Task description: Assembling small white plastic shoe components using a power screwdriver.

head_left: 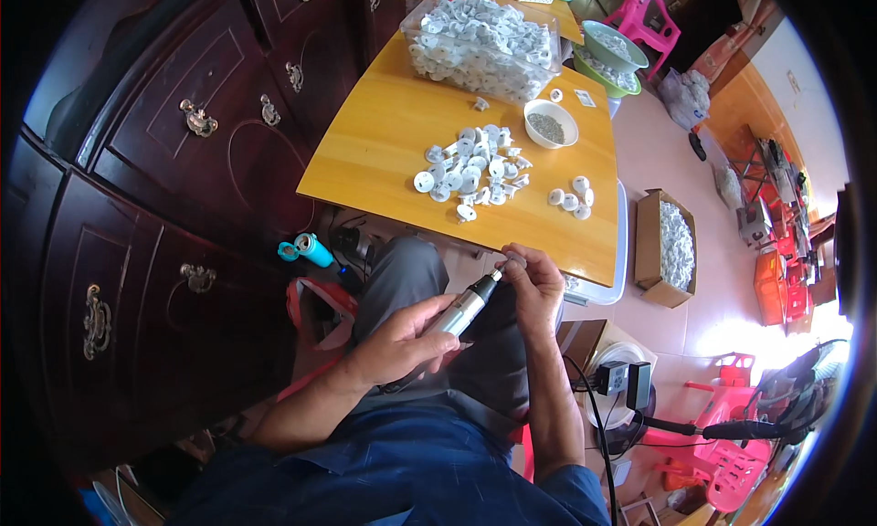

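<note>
My left hand is wrapped round the silver body of an electric screwdriver, which points up and to the right above my lap. At its tip, my right hand is closed in a pinch; what the fingers hold is too small and covered to make out. Just beyond my hands, a loose pile of small white plastic parts with round faces lies on the yellow table. Several more of these parts are grouped at the right. A white bowl contains small grey metal pieces, probably screws.
A clear bin heaped with white parts stands at the table's far end, with stacked bowls beside it. Dark drawers line the left. On the floor are a filled cardboard box, a turquoise flask and pink plastic chairs.
</note>
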Demonstrator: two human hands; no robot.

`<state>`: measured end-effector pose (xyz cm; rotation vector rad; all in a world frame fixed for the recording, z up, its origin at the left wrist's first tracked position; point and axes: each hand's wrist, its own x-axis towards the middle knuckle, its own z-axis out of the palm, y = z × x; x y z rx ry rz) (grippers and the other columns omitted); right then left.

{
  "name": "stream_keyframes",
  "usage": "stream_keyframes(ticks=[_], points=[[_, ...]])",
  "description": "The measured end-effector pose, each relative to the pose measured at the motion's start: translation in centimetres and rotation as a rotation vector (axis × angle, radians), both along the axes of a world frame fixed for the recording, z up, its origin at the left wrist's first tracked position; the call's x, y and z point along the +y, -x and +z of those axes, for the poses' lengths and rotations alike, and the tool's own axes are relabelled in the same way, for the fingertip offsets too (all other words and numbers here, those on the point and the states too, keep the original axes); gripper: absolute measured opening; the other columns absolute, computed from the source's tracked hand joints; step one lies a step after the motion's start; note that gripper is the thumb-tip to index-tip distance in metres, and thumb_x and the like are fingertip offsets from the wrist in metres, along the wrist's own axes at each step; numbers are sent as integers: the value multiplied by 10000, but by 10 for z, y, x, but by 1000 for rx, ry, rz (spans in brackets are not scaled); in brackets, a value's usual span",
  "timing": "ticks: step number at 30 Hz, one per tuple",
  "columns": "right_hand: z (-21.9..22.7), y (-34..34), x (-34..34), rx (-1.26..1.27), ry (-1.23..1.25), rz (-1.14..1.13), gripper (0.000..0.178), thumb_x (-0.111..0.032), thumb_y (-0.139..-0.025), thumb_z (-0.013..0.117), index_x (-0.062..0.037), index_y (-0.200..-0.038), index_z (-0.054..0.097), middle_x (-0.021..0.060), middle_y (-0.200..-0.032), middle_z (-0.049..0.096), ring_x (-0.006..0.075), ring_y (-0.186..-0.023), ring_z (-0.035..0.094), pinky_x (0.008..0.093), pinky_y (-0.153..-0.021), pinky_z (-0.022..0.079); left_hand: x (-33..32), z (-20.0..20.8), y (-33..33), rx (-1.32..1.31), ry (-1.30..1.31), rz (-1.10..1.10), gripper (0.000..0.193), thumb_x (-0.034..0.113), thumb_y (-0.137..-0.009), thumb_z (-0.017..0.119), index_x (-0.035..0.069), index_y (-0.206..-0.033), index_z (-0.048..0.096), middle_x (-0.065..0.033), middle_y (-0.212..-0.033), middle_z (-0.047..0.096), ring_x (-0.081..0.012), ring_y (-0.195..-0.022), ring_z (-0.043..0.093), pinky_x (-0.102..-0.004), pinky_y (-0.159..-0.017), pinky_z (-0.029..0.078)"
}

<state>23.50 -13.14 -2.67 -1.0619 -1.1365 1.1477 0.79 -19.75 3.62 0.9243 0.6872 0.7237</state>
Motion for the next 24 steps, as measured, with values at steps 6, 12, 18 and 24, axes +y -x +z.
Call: stream_keyframes(ticks=[6, 12, 18, 24], points=[[5, 4, 0, 85, 4, -8, 199, 29, -938, 616, 26, -1135, 647, 91, -1031, 697, 115, -870, 655, 245, -793, 535, 3, 0, 4, -44, 86, -37, 612, 169, -979, 575, -7, -1503, 313, -85, -977, 600, -99, -678, 572, -232, -565, 485], [2, 4, 0, 52, -3, -4, 207, 34, -938, 611, 25, -1143, 644, 89, -1037, 696, 108, -864, 648, 247, -788, 537, 6, 2, 5, -140, 176, -38, 615, 222, -964, 594, -10, -1479, 349, -86, -963, 598, -100, -664, 579, -226, -542, 481], [-2, 5, 0, 46, 8, 5, 214, 28, -941, 610, 10, -1152, 643, 90, -1056, 697, 114, -875, 655, 247, -784, 543, 5, 5, 3, -100, 166, -10, 606, 222, -958, 599, -14, -1465, 366, -81, -959, 594, -99, -665, 576, -226, -540, 485], [8, 5, 4, 322, 45, -6, 216, 11, -945, 606, 12, -1159, 637, 88, -1061, 698, 142, -862, 676, 248, -745, 557, 4, 1, 2, -162, 145, -57, 654, 234, -963, 594, -8, -1501, 311, -83, -988, 588, -98, -688, 574, -225, -558, 488]])
